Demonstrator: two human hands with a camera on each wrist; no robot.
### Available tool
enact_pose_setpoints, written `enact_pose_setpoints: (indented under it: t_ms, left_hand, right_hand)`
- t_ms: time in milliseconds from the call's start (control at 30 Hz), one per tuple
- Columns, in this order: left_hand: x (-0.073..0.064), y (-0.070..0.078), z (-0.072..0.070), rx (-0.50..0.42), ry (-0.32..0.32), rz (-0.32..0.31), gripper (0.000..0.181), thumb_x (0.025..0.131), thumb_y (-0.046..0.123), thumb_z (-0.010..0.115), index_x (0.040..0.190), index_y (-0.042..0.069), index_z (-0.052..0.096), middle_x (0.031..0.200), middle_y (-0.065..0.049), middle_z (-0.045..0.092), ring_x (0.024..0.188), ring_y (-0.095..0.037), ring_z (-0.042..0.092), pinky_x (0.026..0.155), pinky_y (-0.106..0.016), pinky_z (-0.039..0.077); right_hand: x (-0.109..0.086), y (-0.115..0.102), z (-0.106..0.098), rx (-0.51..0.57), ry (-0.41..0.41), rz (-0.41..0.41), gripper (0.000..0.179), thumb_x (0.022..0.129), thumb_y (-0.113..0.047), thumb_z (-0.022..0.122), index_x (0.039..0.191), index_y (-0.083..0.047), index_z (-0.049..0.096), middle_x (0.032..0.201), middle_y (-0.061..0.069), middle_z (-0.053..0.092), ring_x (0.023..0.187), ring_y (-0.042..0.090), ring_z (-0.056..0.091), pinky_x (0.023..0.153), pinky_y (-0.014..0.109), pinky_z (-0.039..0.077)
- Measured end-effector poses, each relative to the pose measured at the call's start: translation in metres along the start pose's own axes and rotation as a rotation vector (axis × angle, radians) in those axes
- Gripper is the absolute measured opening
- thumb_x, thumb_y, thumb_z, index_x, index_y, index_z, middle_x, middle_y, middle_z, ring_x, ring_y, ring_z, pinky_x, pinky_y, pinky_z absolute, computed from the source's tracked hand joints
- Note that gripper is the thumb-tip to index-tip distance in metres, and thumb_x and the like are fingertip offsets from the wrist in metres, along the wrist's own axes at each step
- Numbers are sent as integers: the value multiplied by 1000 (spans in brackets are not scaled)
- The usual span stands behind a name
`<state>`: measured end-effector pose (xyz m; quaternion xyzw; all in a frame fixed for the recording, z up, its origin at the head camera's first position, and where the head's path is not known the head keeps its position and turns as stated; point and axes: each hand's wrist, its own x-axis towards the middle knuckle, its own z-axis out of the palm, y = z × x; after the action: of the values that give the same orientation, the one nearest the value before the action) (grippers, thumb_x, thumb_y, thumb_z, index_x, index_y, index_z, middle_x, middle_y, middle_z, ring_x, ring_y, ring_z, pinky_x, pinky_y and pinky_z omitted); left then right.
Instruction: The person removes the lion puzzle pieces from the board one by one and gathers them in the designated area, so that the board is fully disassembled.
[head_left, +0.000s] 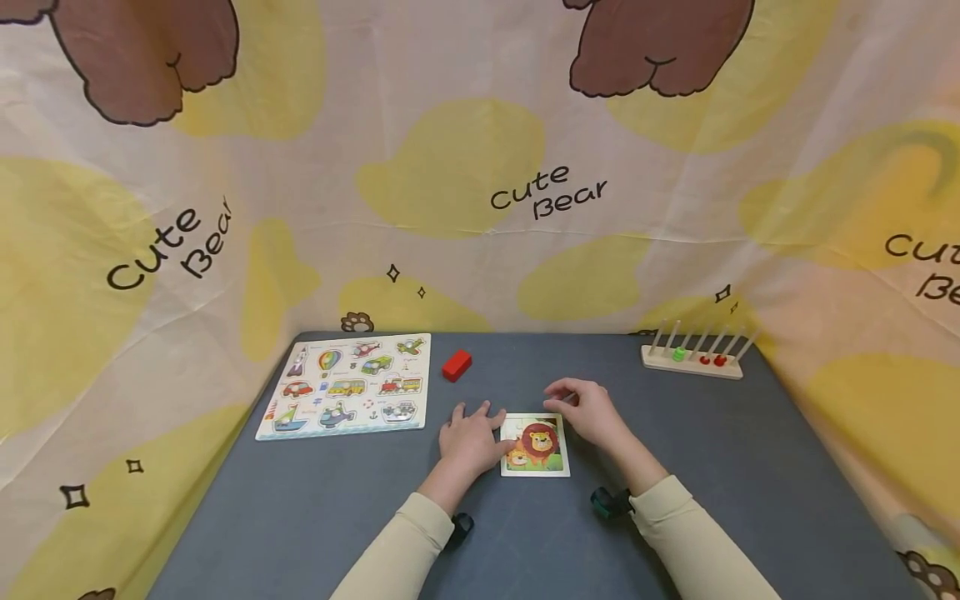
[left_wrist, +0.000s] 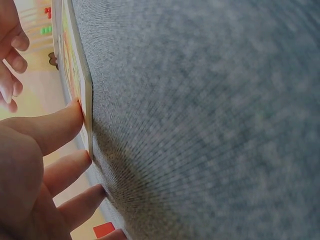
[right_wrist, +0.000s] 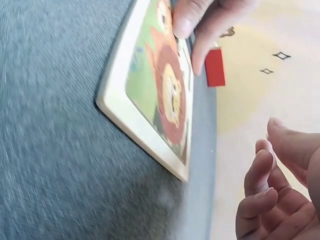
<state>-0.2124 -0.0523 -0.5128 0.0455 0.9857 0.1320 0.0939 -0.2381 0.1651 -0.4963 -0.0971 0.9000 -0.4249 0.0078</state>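
A small square lion puzzle (head_left: 536, 450) in a pale wooden frame lies flat on the table, its picture showing two lions. At its left side my left hand (head_left: 471, 442) rests with spread fingers. In the left wrist view the thumb (left_wrist: 67, 122) presses on the frame's edge, while a finger touches its corner and others reach the table. Just off the puzzle's upper right corner hovers my right hand (head_left: 592, 412). Its fingers (right_wrist: 260, 170) are loosely bent in the right wrist view, with nothing seen between them and no contact with the puzzle.
A vehicle picture board (head_left: 348, 387) lies at the left of the grey table (head_left: 337, 517). Behind the left hand is a red block (head_left: 457, 365). At the back right stands a wooden peg rack (head_left: 692, 362) with green and red beads. A printed cloth (head_left: 465, 275) hangs behind.
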Motion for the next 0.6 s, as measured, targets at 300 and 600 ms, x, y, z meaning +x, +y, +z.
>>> enact_pose_setpoints:
  t_ms: [300, 600]
  left_hand:
    - [0, 1, -3, -3, 1, 4, 65, 85, 57, 73, 144, 32, 58, 156, -4, 47, 147, -45, 31, 108, -64, 38]
    - [-1, 1, -4, 4, -4, 3, 64, 86, 56, 73, 143, 32, 58, 156, -3, 47, 147, -44, 31, 107, -64, 38]
  right_hand:
    - [3, -1, 17, 44, -64, 23, 23, 90, -21, 77, 110, -10, 75, 91, 0, 69, 77, 18, 58, 69, 31, 51]
    - [5, 6, 34, 24, -115, 35, 16, 89, -19, 78, 105, -16, 77, 85, -4, 68, 75, 15, 57, 66, 29, 50]
